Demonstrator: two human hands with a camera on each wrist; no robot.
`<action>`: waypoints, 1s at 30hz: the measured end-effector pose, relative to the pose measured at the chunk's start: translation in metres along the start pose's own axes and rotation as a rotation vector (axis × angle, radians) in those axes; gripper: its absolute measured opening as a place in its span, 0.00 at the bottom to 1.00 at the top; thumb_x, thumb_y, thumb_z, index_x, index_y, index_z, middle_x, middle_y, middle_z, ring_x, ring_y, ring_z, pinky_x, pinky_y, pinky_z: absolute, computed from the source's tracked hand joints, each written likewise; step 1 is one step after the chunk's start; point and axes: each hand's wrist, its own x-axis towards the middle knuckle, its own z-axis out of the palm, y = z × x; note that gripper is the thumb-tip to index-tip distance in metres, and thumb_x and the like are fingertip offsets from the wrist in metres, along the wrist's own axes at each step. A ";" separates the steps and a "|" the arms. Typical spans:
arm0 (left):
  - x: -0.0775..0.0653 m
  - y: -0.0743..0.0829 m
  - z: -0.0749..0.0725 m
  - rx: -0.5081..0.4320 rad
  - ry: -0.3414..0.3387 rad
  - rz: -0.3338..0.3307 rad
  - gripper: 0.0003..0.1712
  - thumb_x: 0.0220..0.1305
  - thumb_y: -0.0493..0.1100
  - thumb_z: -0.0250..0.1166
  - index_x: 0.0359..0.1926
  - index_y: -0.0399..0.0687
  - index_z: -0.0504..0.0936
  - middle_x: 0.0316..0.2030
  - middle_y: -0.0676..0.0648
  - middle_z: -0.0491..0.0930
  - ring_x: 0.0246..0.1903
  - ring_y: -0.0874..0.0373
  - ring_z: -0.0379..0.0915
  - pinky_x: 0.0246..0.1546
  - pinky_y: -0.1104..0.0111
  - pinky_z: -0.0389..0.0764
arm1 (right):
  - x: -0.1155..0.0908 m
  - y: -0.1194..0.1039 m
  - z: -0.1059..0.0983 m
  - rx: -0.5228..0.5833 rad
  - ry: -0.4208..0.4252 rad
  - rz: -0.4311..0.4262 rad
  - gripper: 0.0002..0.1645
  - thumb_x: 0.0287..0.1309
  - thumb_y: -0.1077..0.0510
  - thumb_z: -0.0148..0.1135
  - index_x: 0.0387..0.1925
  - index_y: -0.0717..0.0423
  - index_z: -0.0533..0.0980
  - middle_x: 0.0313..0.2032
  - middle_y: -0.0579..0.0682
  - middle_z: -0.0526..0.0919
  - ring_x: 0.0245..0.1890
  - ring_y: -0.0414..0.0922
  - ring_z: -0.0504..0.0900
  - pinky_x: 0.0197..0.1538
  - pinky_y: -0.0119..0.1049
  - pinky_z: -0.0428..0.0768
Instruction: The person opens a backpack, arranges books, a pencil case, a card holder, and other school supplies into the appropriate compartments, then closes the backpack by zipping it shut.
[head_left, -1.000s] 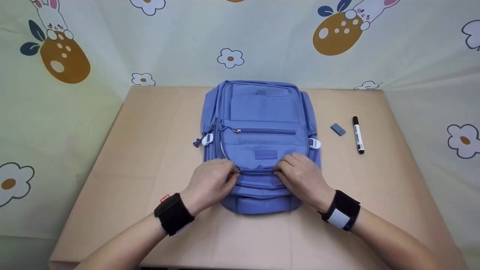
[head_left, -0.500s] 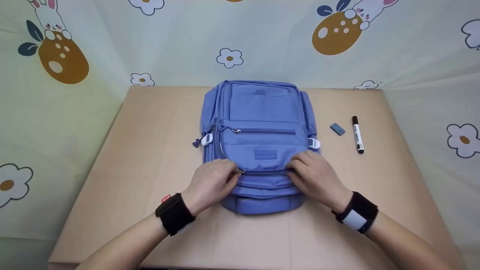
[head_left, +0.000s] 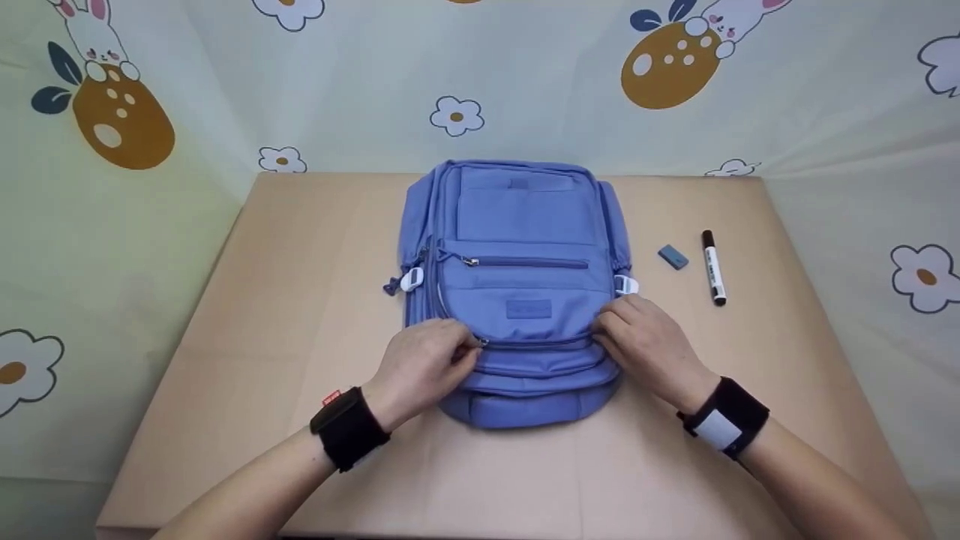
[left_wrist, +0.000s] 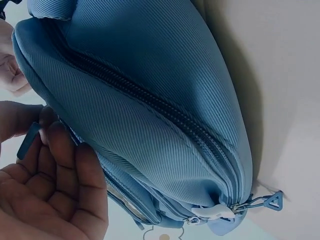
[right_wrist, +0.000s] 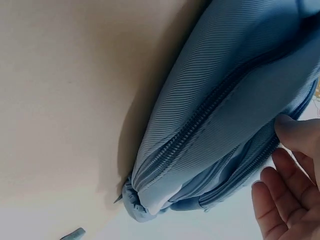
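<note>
A blue backpack (head_left: 529,217) lies front side up on the table, its bottom end toward me. My left hand (head_left: 427,356) pinches a zipper pull (left_wrist: 29,141) at the left of the lower front zipper (head_left: 536,344); the pull's blue tab sticks out between thumb and fingers in the left wrist view. At the right end of that same zipper, my right hand (head_left: 649,341) pinches the seam edge between thumb and curled fingers. In the right wrist view, the right thumb (right_wrist: 297,134) presses on the seam, and part of the hand is cut off by the frame.
Right of the backpack lie a small blue-grey eraser-like block (head_left: 673,257) and a black-capped white marker (head_left: 714,268). The tan table (head_left: 300,262) meets a patterned cloth backdrop (head_left: 360,90) behind and at both sides. White buckles (head_left: 412,280) sit on the backpack's sides.
My right hand has slid rightward along the lower zipper seam, from near its middle to its right end. My left hand has stayed almost still at the zipper pull.
</note>
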 end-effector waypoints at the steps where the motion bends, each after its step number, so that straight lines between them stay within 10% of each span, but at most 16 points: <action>1: 0.000 0.001 0.000 0.002 -0.002 0.000 0.03 0.64 0.41 0.70 0.37 0.48 0.86 0.30 0.56 0.83 0.31 0.60 0.79 0.32 0.64 0.80 | 0.000 0.000 0.000 -0.004 0.000 -0.007 0.09 0.56 0.66 0.72 0.38 0.58 0.80 0.38 0.51 0.81 0.39 0.51 0.77 0.42 0.44 0.77; 30: 0.023 0.042 0.017 -0.053 -0.033 0.012 0.03 0.64 0.42 0.69 0.37 0.51 0.88 0.30 0.56 0.86 0.27 0.63 0.80 0.27 0.68 0.81 | 0.002 -0.002 0.004 0.007 -0.005 0.015 0.08 0.59 0.67 0.70 0.39 0.58 0.79 0.38 0.51 0.81 0.40 0.50 0.78 0.43 0.43 0.78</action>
